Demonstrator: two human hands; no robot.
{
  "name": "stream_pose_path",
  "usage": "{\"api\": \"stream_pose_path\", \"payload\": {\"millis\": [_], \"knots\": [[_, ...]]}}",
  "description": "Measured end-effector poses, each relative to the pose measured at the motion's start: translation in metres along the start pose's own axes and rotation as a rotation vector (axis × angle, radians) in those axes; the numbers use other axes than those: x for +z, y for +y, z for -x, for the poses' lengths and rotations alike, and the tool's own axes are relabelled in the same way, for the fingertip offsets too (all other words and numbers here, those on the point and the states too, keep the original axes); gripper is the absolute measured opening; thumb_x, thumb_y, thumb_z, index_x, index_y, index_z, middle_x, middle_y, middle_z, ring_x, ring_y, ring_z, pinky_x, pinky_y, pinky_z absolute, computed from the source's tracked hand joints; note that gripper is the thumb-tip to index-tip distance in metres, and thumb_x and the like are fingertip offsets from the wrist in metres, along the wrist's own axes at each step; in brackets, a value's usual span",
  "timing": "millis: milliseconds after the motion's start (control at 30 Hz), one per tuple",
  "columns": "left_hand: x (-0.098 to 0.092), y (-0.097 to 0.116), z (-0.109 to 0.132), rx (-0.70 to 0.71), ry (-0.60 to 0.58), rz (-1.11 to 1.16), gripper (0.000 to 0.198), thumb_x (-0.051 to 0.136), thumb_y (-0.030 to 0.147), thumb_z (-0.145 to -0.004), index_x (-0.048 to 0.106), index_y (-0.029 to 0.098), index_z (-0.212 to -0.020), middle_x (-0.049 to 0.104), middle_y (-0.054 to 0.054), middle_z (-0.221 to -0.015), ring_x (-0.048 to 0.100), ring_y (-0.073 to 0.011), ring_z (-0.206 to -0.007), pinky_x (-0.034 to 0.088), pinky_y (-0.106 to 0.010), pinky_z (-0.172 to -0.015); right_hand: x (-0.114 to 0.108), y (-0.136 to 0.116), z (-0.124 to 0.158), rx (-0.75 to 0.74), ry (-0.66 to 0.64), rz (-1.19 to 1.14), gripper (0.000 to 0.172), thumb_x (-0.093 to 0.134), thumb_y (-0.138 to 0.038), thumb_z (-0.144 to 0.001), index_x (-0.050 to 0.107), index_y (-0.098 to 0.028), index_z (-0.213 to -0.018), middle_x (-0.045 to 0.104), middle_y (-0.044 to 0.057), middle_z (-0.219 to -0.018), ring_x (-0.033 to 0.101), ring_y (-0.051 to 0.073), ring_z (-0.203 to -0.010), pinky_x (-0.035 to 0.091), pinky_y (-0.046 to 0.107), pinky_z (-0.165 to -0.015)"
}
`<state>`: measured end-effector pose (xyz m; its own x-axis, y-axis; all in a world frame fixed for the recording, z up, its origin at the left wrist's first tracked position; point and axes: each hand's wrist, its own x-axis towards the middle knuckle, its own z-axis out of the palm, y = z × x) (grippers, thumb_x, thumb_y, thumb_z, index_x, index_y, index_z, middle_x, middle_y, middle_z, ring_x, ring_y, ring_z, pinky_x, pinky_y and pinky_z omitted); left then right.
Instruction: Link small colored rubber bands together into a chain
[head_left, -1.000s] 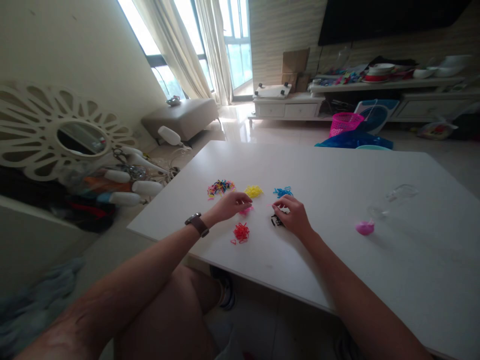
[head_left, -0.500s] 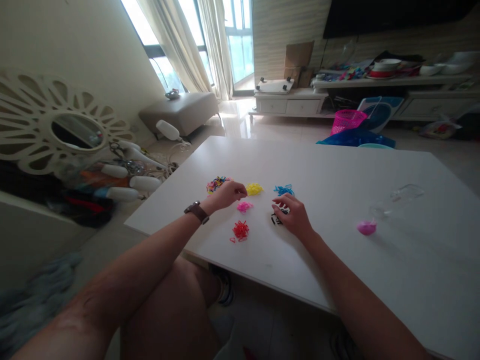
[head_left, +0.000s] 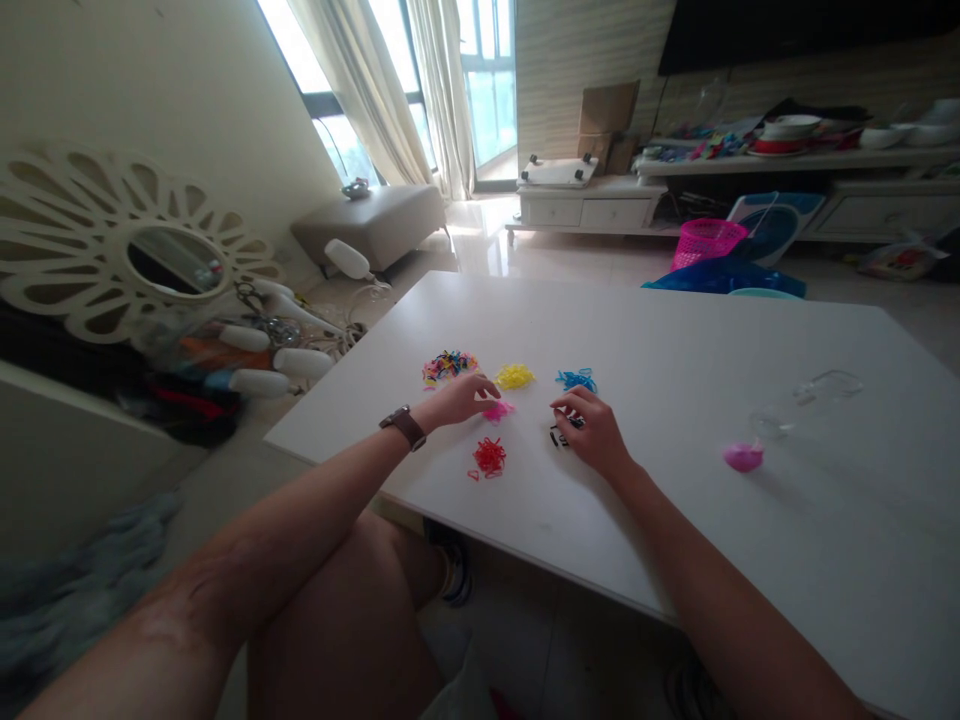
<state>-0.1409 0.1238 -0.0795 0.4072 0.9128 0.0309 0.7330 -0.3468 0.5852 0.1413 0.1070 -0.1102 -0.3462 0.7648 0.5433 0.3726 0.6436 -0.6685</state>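
Observation:
Small coloured rubber bands lie in separate piles on a white table (head_left: 675,350). My left hand (head_left: 461,400), with a watch on its wrist, hovers at the pink pile (head_left: 499,411), thumb and fingers a little apart. Just behind it are the mixed-colour pile (head_left: 448,366) and the yellow pile (head_left: 515,376). My right hand (head_left: 596,430) is over the black pile (head_left: 559,437) and partly hides it. Its fingertips are drawn together; whatever is between them is too small to make out. The blue pile (head_left: 576,380) lies just beyond that hand. Nearer me is the red pile (head_left: 490,456).
To the right on the table are a pink object (head_left: 743,458) and a clear plastic container (head_left: 829,386). Beyond the far edge stands a pink basket (head_left: 705,243). A lamp with white shades (head_left: 259,383) is left of the table.
My left hand has moved from beside the yellow pile down to the pink one. My right hand's fingers have come closer together over the black bands. The view has shifted slightly.

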Motion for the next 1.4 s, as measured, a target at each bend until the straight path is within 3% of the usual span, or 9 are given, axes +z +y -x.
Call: {"api": "stream_pose_path", "payload": {"millis": [167,300,433,533,700,900,1033,1200,1400], "knots": [[0.002,0.002,-0.001,-0.037,-0.034,0.070,0.021,0.063,0.025,-0.087,0.077,0.016,-0.100,0.076,-0.009,-0.097,0.068,-0.0168,-0.086,0.050,-0.025,-0.075,0.000,0.002,0.000,-0.009,-0.006,0.008,0.013,0.057,-0.015,-0.088,0.067,-0.022,-0.090,0.062,0.004,-0.091,0.061,0.016,-0.074,0.051,0.031,-0.068],[-0.020,-0.010,0.000,-0.147,0.153,0.132,0.022,0.066,0.032,-0.082,0.077,0.016,-0.092,0.075,-0.007,-0.091,0.065,-0.0162,-0.080,0.050,-0.026,-0.074,0.000,0.002,0.000,-0.007,-0.007,0.007,0.013,0.057,-0.015,-0.089,0.068,-0.022,-0.090,0.062,0.003,-0.091,0.061,0.015,-0.074,0.051,0.030,-0.069],[-0.052,-0.039,0.012,-0.464,0.365,0.238,0.028,0.068,0.034,-0.072,0.077,0.013,-0.088,0.071,-0.006,-0.075,0.061,-0.0155,-0.067,0.046,-0.025,-0.061,0.001,0.002,0.001,-0.019,-0.011,0.012,0.013,0.057,-0.015,-0.089,0.068,-0.021,-0.090,0.063,0.004,-0.091,0.061,0.015,-0.075,0.051,0.030,-0.069],[-0.062,-0.060,0.030,-0.612,0.454,0.274,0.030,0.070,0.029,-0.064,0.077,0.011,-0.087,0.070,-0.006,-0.072,0.060,-0.0154,-0.067,0.045,-0.024,-0.059,0.001,0.001,0.000,-0.018,-0.009,0.010,0.013,0.057,-0.014,-0.089,0.068,-0.021,-0.090,0.063,0.004,-0.091,0.060,0.015,-0.074,0.051,0.030,-0.068],[-0.049,-0.079,0.051,-0.672,0.350,0.194,0.029,0.073,0.032,-0.058,0.077,0.013,-0.079,0.069,-0.005,-0.069,0.057,-0.0147,-0.062,0.041,-0.025,-0.056,0.002,0.002,0.000,-0.014,-0.012,0.010,0.012,0.057,-0.015,-0.088,0.067,-0.021,-0.089,0.063,0.004,-0.091,0.060,0.016,-0.074,0.050,0.030,-0.068],[-0.037,-0.082,0.046,-0.616,0.326,0.028,0.013,0.066,0.023,-0.063,0.073,0.015,-0.070,0.069,-0.004,-0.066,0.059,-0.0166,-0.065,0.042,-0.026,-0.061,0.004,0.005,0.000,-0.008,-0.024,0.009,0.012,0.057,-0.015,-0.088,0.067,-0.021,-0.089,0.063,0.004,-0.091,0.061,0.016,-0.073,0.050,0.030,-0.067],[-0.039,-0.063,0.037,-0.418,0.249,0.062,0.013,0.064,0.027,-0.071,0.069,0.015,-0.072,0.067,-0.003,-0.068,0.058,-0.0154,-0.066,0.043,-0.025,-0.062,0.006,0.004,0.000,-0.013,-0.032,0.017,0.012,0.057,-0.015,-0.088,0.068,-0.021,-0.089,0.064,0.004,-0.089,0.061,0.016,-0.073,0.050,0.031,-0.069],[-0.026,-0.009,0.021,-0.063,0.137,0.054,0.015,0.060,0.027,-0.083,0.068,0.015,-0.078,0.068,-0.004,-0.075,0.059,-0.0146,-0.071,0.046,-0.026,-0.068,0.008,-0.001,0.001,-0.024,-0.074,0.047,0.008,0.061,-0.019,-0.090,0.068,-0.021,-0.091,0.064,0.004,-0.089,0.062,0.017,-0.076,0.051,0.032,-0.073],[0.004,0.054,0.008,0.100,0.043,0.068,0.013,0.056,0.014,-0.086,0.067,0.015,-0.080,0.068,-0.003,-0.078,0.058,-0.0125,-0.070,0.045,-0.024,-0.066,0.008,-0.006,0.002,-0.049,-0.107,0.034,0.009,0.067,-0.029,-0.092,0.070,-0.021,-0.096,0.065,0.005,-0.091,0.062,0.018,-0.079,0.052,0.034,-0.075]]}}
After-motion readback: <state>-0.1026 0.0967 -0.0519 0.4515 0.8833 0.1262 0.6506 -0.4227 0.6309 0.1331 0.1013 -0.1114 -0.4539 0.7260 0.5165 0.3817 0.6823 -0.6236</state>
